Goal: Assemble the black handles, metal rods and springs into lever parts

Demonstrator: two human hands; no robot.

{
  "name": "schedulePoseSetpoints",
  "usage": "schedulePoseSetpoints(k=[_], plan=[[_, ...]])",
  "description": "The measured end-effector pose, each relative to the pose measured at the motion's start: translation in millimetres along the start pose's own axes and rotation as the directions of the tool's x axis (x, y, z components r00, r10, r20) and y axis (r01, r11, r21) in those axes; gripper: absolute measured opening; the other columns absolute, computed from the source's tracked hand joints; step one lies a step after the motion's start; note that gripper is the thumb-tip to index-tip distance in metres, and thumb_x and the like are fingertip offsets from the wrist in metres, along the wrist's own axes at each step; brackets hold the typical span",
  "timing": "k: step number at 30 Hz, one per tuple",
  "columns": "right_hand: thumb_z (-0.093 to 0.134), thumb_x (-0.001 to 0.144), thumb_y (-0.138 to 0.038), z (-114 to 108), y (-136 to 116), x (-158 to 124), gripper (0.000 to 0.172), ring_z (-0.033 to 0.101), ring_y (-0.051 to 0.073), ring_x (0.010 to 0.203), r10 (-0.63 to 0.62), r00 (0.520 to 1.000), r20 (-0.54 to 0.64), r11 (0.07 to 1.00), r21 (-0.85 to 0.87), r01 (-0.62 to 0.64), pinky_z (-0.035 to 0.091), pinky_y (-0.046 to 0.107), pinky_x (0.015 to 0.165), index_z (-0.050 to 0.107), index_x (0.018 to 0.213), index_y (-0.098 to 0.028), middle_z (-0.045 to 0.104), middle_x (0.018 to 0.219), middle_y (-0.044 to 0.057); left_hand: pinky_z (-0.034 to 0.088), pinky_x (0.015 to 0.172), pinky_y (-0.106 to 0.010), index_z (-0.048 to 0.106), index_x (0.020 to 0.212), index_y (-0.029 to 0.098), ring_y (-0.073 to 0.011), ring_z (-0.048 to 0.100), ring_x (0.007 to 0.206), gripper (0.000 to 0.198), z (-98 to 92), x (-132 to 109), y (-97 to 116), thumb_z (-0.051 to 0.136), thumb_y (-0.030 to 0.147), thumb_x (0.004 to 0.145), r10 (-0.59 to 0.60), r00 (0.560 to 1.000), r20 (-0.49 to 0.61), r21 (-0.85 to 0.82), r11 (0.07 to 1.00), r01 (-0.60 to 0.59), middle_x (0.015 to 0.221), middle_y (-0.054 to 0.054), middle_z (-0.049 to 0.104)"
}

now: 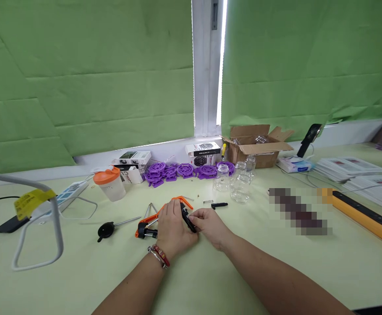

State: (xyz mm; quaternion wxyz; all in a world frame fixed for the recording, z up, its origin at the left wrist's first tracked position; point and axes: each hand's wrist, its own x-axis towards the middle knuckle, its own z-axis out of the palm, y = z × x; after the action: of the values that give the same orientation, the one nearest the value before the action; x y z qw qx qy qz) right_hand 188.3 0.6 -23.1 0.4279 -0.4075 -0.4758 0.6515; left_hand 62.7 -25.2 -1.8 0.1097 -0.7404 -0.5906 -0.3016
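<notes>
My left hand (173, 223), wearing a red beaded bracelet and a silver one, is wrapped around a slim black plastic part (188, 218). My right hand (210, 224) has its thumb and forefinger pinched at the near end of that part; any smaller piece between them is hidden. Behind and left of my left hand lies an orange frame (187, 201) with metal rods and a black fitting (142, 230), partly covered by the hand. A small coil spring (208, 202) and a short black pin-like piece (219, 205) lie just beyond my right hand.
Left are a round black piece on a rod (106, 231), an orange-lidded cup (109, 183), a power strip (71, 192) and a grey bent tube (59, 236). Behind are purple plastic parts (184, 170), glass jars (240, 192) and a cardboard box (256, 148). An orange-black bar (368, 216) lies right.
</notes>
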Motion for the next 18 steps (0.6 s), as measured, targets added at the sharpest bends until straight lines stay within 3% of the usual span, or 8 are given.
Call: schedulePoseSetpoints(k=[9,13,18], plan=[[0.078,0.054,-0.033,-3.3,2.8,1.2,0.032,0.06,0.016,0.055,0.09,0.994,0.061,0.978,0.183,-0.1,0.046,0.033,0.061,0.059,0.07,-0.013,0.063,0.06,0.002,0.04,0.087,-0.045,0.041,0.113,0.013,-0.031,0.051,0.097,0.065,0.8,-1.3,0.4,0.058,0.028,0.052,0.009,1.0,-0.012,-0.005,1.0,-0.009,0.104,-0.013,0.052],[0.075,0.061,-0.038,-4.4,4.3,2.1,0.032,0.06,0.015,0.057,0.121,0.982,0.143,0.964,0.218,-0.151,0.046,0.031,0.062,0.061,0.069,-0.011,0.064,0.062,0.005,0.041,0.087,-0.046,0.042,0.112,0.013,-0.032,0.05,0.098,0.064,-0.1,-1.5,1.2,0.059,0.03,0.052,0.011,1.0,-0.025,-0.014,1.0,-0.011,0.104,-0.013,0.052],[0.077,0.06,-0.032,-6.8,7.0,3.2,0.028,0.06,0.015,0.056,0.098,0.985,0.145,0.959,0.251,-0.132,0.046,0.031,0.063,0.06,0.069,-0.012,0.064,0.061,0.003,0.041,0.086,-0.046,0.041,0.112,0.013,-0.0321,0.05,0.097,0.064,-0.3,-2.4,0.8,0.059,0.028,0.052,0.005,1.0,-0.025,-0.015,1.0,-0.005,0.104,-0.013,0.052]])
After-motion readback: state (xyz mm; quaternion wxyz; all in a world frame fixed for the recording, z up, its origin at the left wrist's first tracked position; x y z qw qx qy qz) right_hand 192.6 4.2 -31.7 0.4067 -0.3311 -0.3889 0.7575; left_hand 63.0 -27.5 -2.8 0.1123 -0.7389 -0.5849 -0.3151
